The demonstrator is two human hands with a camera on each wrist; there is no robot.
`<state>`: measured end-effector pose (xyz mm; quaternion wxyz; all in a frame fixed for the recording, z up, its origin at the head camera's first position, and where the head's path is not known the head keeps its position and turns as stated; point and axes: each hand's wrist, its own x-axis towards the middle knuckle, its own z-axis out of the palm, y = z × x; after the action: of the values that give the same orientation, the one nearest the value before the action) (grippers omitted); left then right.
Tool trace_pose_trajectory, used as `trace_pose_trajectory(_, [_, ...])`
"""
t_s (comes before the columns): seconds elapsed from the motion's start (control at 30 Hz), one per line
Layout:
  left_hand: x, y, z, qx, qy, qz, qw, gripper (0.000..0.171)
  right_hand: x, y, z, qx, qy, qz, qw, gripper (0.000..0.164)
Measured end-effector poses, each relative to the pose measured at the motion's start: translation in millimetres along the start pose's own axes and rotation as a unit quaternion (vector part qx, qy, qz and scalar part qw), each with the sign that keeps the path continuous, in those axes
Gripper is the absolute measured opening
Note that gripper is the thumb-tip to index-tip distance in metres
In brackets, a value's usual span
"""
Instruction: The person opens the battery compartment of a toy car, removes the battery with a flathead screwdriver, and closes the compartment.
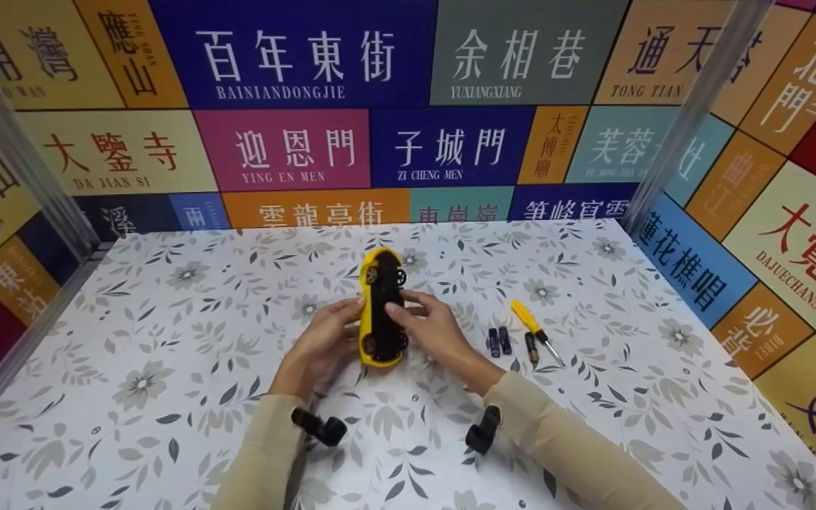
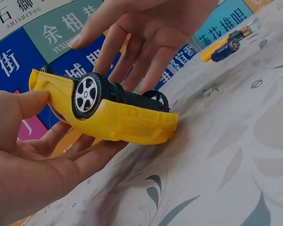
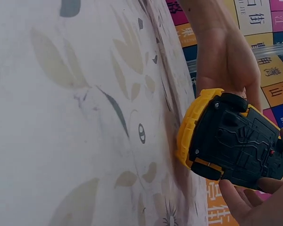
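A yellow toy car (image 1: 383, 312) is held bottom up and tilted above the table, its black underside (image 3: 243, 141) toward the person. Screws show near one end of the underside, and a small red spot (image 3: 272, 152) farther along. My left hand (image 1: 324, 338) grips the car by its yellow body, the thumb (image 2: 35, 101) pressed on the side and fingers beneath. On the other side, my right hand (image 1: 440, 329) is up against the car with loosely extended fingers. Its thumb (image 2: 87, 35) reaches over the underside.
To the right on the floral-covered table (image 1: 202, 312) lies a screwdriver (image 1: 527, 315) with a yellow handle. Several batteries (image 1: 494, 342) are beside it, one close against its shaft. Printed sign panels (image 1: 295, 64) stand behind the table and at its sides.
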<state>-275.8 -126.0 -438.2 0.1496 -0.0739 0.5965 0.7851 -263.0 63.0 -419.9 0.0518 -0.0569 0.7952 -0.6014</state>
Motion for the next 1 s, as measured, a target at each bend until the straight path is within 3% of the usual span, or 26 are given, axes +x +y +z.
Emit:
trace_pose_trajectory(0.3, [-1.8,-1.1,0.2,-0.036,-0.033,0.022,0.9985,0.044,2.2,-3.3,2.6,-0.046,-0.007,-0.001,0.999,0.075])
trace_pose_trajectory(0.4, [-1.9,-1.8,1.0,-0.035,-0.035,0.029,0.9984,0.042,3.1,-4.3,2.6,-0.043,-0.007,-0.005,0.999,0.071])
trace_pose_trajectory(0.63, [-1.4,-3.0,3.3,0.020,0.005,0.012,0.9997,0.039,6.4,0.3,0.6,0.009,0.014,0.012,1.000,0.055])
trace_pose_trajectory(1.0, [-1.9,-4.6,4.6,0.032,-0.003,0.003,0.9995,0.039,13.1,7.0,-5.8,0.059,0.061,0.054,0.995,0.042])
